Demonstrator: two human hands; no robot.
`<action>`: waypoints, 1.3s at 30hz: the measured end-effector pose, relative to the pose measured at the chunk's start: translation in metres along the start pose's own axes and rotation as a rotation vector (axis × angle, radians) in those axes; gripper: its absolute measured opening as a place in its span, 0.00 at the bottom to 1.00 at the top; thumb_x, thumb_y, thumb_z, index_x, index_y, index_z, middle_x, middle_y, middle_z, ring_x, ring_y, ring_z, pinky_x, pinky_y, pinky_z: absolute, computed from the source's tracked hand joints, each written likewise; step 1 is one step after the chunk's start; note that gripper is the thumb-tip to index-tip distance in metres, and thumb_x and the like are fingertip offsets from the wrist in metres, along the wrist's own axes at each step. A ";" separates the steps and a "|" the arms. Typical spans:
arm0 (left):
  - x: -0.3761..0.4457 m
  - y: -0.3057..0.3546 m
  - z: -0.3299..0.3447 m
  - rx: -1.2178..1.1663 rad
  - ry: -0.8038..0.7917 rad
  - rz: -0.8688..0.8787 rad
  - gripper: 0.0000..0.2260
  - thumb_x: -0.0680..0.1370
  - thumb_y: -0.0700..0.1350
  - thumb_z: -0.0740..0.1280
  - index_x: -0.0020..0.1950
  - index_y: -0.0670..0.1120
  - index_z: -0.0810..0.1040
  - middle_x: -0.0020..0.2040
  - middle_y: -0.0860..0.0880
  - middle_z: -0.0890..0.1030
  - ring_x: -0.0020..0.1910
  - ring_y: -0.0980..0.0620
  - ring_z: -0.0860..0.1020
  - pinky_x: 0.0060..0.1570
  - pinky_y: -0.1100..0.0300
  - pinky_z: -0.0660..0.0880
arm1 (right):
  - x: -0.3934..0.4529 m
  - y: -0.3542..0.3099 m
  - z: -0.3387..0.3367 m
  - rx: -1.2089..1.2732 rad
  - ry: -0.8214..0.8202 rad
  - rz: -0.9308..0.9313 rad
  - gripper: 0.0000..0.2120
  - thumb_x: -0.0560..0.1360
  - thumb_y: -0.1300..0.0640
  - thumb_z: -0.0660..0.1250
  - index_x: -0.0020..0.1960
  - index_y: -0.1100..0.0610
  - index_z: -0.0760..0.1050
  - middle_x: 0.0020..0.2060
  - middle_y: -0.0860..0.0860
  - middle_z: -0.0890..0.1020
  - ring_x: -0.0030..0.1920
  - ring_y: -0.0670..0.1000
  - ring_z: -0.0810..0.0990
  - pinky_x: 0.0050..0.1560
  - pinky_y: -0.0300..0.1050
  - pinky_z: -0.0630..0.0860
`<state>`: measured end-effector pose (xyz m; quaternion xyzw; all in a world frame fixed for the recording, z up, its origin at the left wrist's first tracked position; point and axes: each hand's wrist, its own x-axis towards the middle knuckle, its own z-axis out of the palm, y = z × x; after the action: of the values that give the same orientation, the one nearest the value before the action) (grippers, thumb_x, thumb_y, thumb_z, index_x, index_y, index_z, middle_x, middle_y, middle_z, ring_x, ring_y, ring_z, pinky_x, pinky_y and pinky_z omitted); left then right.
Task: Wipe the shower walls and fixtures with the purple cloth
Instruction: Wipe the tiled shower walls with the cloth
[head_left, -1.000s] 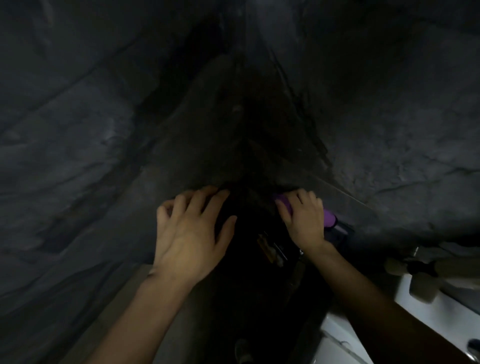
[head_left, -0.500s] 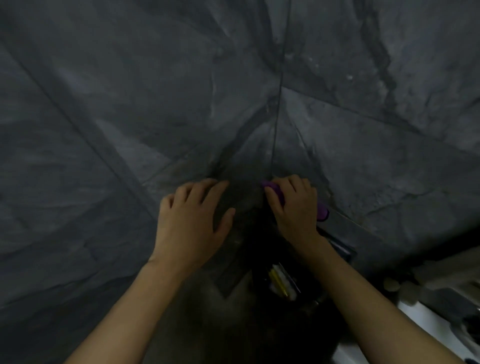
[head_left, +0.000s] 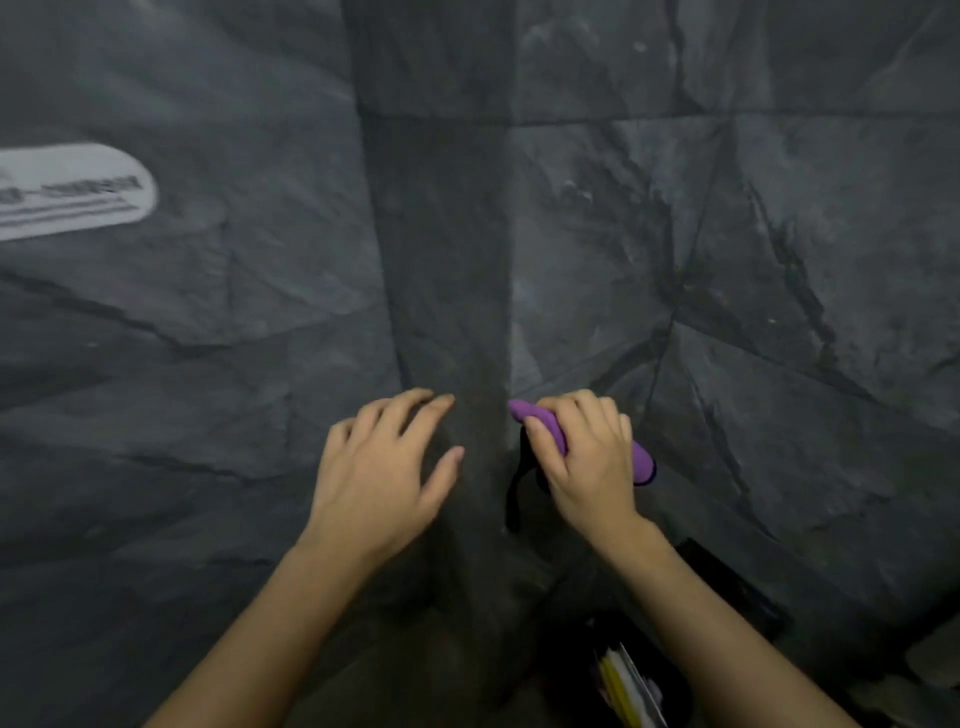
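From where I watch, my right hand (head_left: 584, 457) has its fingers curled over a bunched, rolled-up purple cloth (head_left: 545, 423), pressing it against the dark grey, stone-textured shower wall (head_left: 753, 312) just right of the vertical corner strip (head_left: 441, 260). Bunching the cloth gives a firm pad to push with, and the roll sticks out past the thumb on one side and past the little finger on the other, so the fabric rather than my skin meets the tile. A thin dark strap or cord (head_left: 519, 483) hangs below that hand; the light is dim, so I cannot say whether it belongs to the cloth.

My left hand (head_left: 384, 467) lies flat and spread on the wall just left of the strip, holding nothing; I judge it is there as a brace so I can lean into the wiping stroke.

A pale oval sticker (head_left: 72, 192) sits well off on the left wall. Low at the right, some yellow and white bottles or packets (head_left: 628, 686) stand in shadow.

I judge the wiping to be under way at the corner, with much wall left.
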<state>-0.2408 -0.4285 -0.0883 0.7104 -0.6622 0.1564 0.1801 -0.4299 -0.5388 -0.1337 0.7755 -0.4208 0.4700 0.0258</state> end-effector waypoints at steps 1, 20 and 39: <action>-0.009 -0.010 -0.010 0.007 0.008 -0.022 0.24 0.78 0.62 0.54 0.71 0.55 0.69 0.69 0.54 0.73 0.65 0.50 0.73 0.56 0.50 0.72 | -0.001 -0.016 0.001 0.024 0.000 -0.017 0.16 0.79 0.42 0.57 0.50 0.51 0.78 0.43 0.48 0.77 0.44 0.52 0.72 0.43 0.51 0.66; -0.214 -0.217 -0.180 0.281 0.286 -0.502 0.24 0.78 0.60 0.57 0.72 0.54 0.70 0.71 0.54 0.73 0.72 0.50 0.69 0.67 0.50 0.67 | -0.010 -0.353 0.073 0.577 -0.158 -0.341 0.17 0.80 0.42 0.54 0.50 0.51 0.77 0.44 0.45 0.76 0.44 0.49 0.71 0.43 0.49 0.65; -0.319 -0.376 -0.289 0.741 0.265 -0.995 0.26 0.78 0.62 0.54 0.75 0.57 0.65 0.73 0.55 0.70 0.73 0.51 0.67 0.69 0.50 0.66 | -0.009 -0.648 0.197 1.149 -0.344 -0.651 0.24 0.80 0.37 0.50 0.52 0.51 0.79 0.45 0.46 0.76 0.45 0.51 0.72 0.45 0.52 0.67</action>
<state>0.1148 0.0092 0.0024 0.9231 -0.1267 0.3592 0.0537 0.1457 -0.2013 -0.0197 0.8169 0.1523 0.4570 -0.3171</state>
